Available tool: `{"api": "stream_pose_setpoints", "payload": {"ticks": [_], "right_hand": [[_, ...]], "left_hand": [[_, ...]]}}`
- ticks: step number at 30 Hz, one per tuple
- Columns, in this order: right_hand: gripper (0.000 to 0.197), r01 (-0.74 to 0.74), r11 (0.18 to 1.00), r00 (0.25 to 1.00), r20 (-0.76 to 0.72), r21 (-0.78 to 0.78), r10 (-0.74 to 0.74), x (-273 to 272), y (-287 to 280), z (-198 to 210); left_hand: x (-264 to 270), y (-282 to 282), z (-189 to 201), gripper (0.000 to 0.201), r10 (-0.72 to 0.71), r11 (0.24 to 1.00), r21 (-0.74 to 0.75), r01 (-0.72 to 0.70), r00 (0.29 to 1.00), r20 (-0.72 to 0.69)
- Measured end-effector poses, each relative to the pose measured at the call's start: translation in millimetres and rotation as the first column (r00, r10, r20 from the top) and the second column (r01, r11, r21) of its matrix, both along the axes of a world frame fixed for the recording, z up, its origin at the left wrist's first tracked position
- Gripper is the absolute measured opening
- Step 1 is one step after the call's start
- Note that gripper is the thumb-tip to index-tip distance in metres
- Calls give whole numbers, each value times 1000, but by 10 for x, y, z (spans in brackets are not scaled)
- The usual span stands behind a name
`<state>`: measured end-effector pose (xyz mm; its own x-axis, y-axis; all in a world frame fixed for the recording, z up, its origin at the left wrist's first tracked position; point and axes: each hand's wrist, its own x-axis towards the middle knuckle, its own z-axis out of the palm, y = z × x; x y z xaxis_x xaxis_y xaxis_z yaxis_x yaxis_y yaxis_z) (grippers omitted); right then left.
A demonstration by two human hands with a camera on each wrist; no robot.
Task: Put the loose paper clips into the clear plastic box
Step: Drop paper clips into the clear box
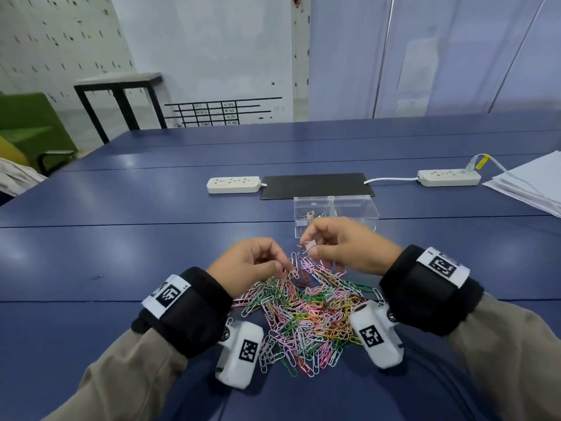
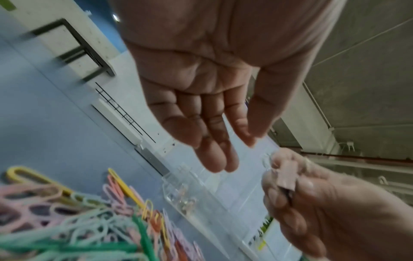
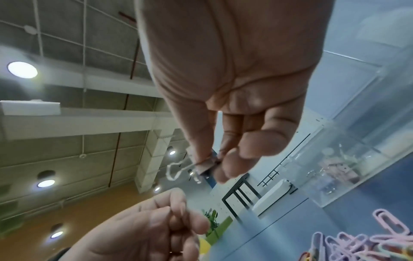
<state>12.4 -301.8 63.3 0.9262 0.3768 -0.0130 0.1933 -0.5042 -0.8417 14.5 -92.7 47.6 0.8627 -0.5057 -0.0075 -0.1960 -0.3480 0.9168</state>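
Observation:
A heap of coloured paper clips (image 1: 303,311) lies on the blue table (image 1: 121,253) between my wrists. Behind it stands the clear plastic box (image 1: 358,208), with a few small clips in its left half. My right hand (image 1: 311,249) hovers between heap and box and pinches a small pink clip (image 1: 310,246) with a wire loop, seen close up as the pink clip (image 3: 203,166). My left hand (image 1: 285,265) reaches down to the heap's far edge. In the left wrist view the left hand (image 2: 223,150) has relaxed fingers and holds nothing.
Beyond the box lie a black mat (image 1: 317,185) and two white power strips (image 1: 233,184) (image 1: 449,177) with a cable. A stack of white paper (image 1: 534,183) sits at the right edge. A dark side table and a green chair stand off the far left.

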Motion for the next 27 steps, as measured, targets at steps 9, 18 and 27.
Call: {"api": "stream_pose_setpoints", "payload": {"ticks": [9,18,27], "right_hand": [[15,-115,987,993,-9,115,117,-62,-34,-58],[9,-7,997,997,-79,77,13,4,64,-27],[16,490,847,871,-139,204,-471,834,-84,19]], "left_hand": [[-62,47,49,18,83,994,-64,-84,996,-10],[-5,-52,-14,20,125,958,230,-170,972,198],[37,222,-26,23,242,963,99,-251,965,102]]}}
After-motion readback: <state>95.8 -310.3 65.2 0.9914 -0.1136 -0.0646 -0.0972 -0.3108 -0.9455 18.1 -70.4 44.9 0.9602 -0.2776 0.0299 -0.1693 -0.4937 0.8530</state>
